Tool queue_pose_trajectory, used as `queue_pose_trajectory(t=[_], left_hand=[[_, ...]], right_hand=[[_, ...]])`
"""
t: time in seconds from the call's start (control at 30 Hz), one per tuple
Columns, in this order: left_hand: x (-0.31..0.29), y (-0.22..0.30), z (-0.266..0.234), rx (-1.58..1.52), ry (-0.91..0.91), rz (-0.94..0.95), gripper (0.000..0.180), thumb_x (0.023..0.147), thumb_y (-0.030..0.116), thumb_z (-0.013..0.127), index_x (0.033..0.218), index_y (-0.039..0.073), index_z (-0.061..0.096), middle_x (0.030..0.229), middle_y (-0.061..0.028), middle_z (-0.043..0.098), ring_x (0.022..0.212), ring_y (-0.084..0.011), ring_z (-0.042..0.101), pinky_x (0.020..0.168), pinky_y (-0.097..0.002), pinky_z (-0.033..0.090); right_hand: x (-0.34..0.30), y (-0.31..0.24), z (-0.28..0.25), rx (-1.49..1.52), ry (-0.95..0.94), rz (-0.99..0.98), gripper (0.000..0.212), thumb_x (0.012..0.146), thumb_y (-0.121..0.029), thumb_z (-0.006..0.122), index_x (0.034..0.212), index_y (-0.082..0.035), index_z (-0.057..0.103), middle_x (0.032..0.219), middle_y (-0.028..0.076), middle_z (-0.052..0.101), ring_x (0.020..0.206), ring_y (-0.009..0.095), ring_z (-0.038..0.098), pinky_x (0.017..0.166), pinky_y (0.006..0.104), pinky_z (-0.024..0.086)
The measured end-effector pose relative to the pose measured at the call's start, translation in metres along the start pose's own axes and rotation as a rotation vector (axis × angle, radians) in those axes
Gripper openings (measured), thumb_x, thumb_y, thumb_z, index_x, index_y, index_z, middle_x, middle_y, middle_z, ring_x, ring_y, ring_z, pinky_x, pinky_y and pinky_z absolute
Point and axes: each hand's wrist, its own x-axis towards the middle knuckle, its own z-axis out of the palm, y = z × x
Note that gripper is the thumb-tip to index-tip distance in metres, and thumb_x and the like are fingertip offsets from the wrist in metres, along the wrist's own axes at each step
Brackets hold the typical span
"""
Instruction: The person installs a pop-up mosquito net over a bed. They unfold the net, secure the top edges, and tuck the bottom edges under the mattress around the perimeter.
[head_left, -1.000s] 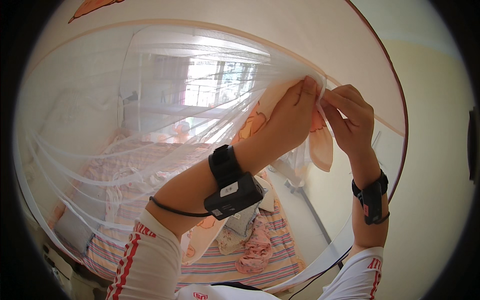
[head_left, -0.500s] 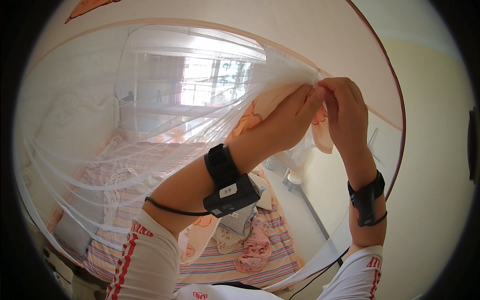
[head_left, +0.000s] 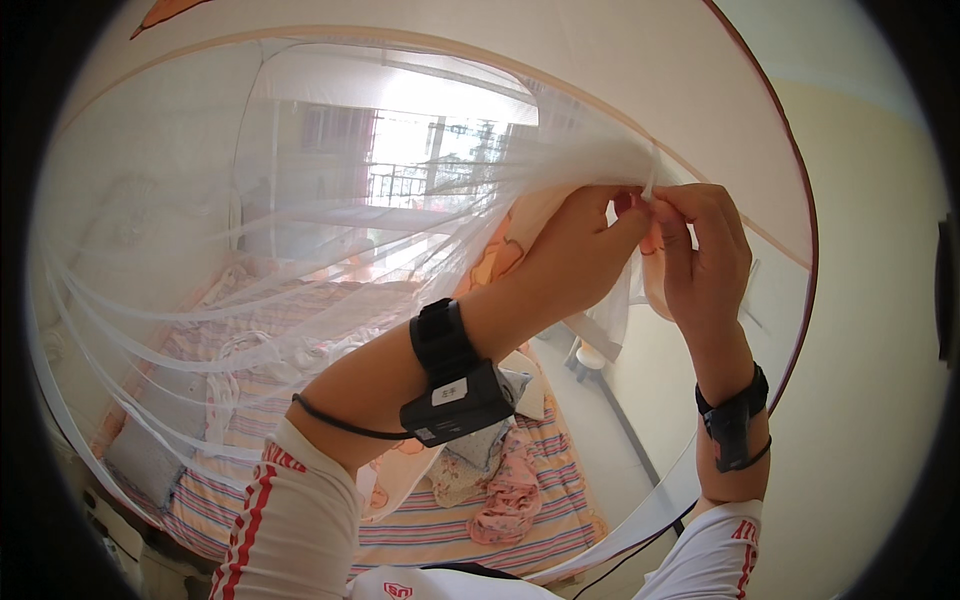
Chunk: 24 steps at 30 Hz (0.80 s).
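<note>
A white mosquito net (head_left: 560, 150) is bunched together at the upper right, beneath the peach-edged canopy (head_left: 640, 70). A short white tie strap (head_left: 651, 172) hangs from the canopy edge at the bunched netting. My left hand (head_left: 600, 235) reaches across from the left, its thumb and fingertips pinched at the strap's lower part. From the right, my right hand (head_left: 708, 250) pinches the same strap, fingertips almost touching the left ones. Just below the hands hangs a peach patterned panel (head_left: 495, 250) of the net. The exact grip of the fingertips is partly hidden.
Beyond the net lies a bed with a striped sheet (head_left: 420, 540), a pink floral cloth (head_left: 507, 495) and a grey pillow (head_left: 150, 455). A bright window (head_left: 420, 160) is at the back. The net's dark curved frame (head_left: 808, 200) runs down the right, beside a pale wall (head_left: 860, 330).
Both hands have come slightly down and to the right from the canopy edge. The white strap now shows stretched between the edge and my fingertips.
</note>
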Motion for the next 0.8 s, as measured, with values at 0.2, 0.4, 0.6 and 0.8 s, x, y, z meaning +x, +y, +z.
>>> queue_pose_trajectory(t=[0.2, 0.4, 0.6, 0.8], left_hand=[[-0.015, -0.012, 0.004, 0.097, 0.032, 0.037, 0.018, 0.085, 0.012, 0.055, 0.1, 0.001, 0.058, 0.09, -0.004, 0.053, 0.074, -0.0121, 0.049, 0.067, -0.0256, 0.042], [-0.016, -0.028, 0.001, 0.041, 0.032, -0.009, 0.019, 0.094, 0.014, 0.05, 0.105, 0.001, 0.058, 0.095, -0.0045, 0.056, 0.074, -0.012, 0.05, 0.066, -0.025, 0.043], [-0.005, -0.037, -0.002, 0.049, 0.084, 0.142, 0.026, 0.099, 0.015, 0.046, 0.117, -0.001, 0.057, 0.107, -0.0093, 0.061, 0.102, -0.015, 0.055, 0.087, -0.0267, 0.045], [-0.003, -0.034, -0.003, -0.101, 0.114, 0.087, 0.026, 0.099, 0.014, 0.044, 0.114, -0.003, 0.058, 0.108, -0.0132, 0.061, 0.103, -0.0214, 0.056, 0.093, -0.0302, 0.043]], right_hand=[[-0.008, 0.011, 0.009, 0.077, 0.008, 0.083, 0.014, 0.086, -0.001, 0.064, 0.101, -0.002, 0.066, 0.089, 0.009, 0.063, 0.072, 0.018, 0.063, 0.06, 0.0259, 0.052], [-0.013, 0.015, 0.019, 0.09, -0.025, 0.159, 0.013, 0.087, -0.001, 0.063, 0.099, -0.002, 0.068, 0.09, 0.008, 0.063, 0.074, 0.018, 0.065, 0.06, 0.0259, 0.053], [-0.007, 0.008, 0.027, 0.162, -0.029, 0.225, 0.015, 0.083, 0.0, 0.067, 0.098, -0.002, 0.068, 0.092, 0.008, 0.063, 0.074, 0.017, 0.065, 0.064, 0.0255, 0.054], [0.001, 0.008, 0.03, 0.155, -0.101, 0.258, 0.015, 0.083, -0.001, 0.068, 0.098, -0.001, 0.067, 0.095, 0.009, 0.061, 0.077, 0.017, 0.063, 0.066, 0.0261, 0.054]])
